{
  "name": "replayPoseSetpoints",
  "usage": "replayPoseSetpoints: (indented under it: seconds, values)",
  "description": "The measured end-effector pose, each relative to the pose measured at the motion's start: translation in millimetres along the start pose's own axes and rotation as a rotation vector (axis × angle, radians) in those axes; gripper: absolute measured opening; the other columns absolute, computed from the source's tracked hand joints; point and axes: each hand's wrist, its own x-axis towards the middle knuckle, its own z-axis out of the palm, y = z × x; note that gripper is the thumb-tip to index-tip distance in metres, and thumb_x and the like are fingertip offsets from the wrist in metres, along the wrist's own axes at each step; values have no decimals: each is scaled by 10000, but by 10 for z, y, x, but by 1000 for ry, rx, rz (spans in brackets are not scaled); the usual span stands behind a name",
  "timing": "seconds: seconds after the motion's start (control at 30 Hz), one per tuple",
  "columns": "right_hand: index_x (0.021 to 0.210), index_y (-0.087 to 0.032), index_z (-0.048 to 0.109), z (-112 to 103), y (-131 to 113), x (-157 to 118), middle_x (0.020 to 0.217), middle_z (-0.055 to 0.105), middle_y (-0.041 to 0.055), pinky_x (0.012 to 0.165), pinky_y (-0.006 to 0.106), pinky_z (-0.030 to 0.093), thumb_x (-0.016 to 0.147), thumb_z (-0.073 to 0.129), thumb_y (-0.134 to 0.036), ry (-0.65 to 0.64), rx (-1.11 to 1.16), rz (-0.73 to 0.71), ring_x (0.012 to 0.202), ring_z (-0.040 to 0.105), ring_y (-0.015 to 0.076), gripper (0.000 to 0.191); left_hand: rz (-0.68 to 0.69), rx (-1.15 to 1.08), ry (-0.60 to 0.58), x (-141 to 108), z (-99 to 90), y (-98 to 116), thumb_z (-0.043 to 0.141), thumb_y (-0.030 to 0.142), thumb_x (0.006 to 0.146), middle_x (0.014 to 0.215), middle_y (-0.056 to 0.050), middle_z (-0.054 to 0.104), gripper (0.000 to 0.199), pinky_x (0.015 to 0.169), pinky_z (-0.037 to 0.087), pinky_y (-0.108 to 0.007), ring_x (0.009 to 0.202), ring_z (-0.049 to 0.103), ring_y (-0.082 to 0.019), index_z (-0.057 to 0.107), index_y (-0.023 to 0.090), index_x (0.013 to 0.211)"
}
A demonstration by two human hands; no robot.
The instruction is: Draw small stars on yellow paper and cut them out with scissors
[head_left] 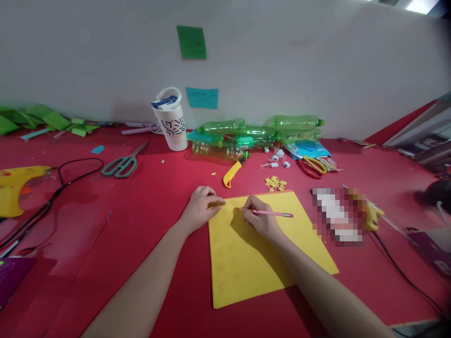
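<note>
Yellow paper (268,263) lies on the red table, with faint pencilled star outlines in its left part. My right hand (261,218) is closed around a pink pencil (275,213), its point touching the sheet near the upper edge. At the paper's upper left corner rests my left hand (201,209), thumb and fingers stretched apart and pressing on the sheet. Just beyond the top edge are a pile of small yellow stars (275,183) and a yellow utility knife (231,174).
Green plastic bottles (225,126) lie along the wall beside a white cup (172,124). Grey-green scissors (123,164) and a yellow glue gun (17,185) are on the left. Red-and-yellow scissors (312,166) and another glue gun (372,218) with its cord lie on the right.
</note>
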Motion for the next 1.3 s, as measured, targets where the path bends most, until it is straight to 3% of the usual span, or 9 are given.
replayPoseSetpoints:
  seconds: [0.47, 1.3]
  values:
    - [620, -199, 423, -34, -46, 3, 488, 442, -57, 434, 212, 237, 693, 487, -181, 5, -67, -34, 454, 368, 96, 99, 3, 1, 3, 0, 11, -22, 568, 288, 809, 918, -30, 512, 186, 840, 388, -346, 946, 439, -203, 693, 301, 946]
    - [638, -193, 447, -14, -58, -9, 507, 461, -44, 444, 210, 260, 720, 480, -181, -27, -91, -43, 469, 375, 96, 89, -2, -2, 0, 1, 8, -12, 566, 286, 807, 921, -30, 517, 187, 842, 390, -343, 951, 440, -203, 695, 297, 943]
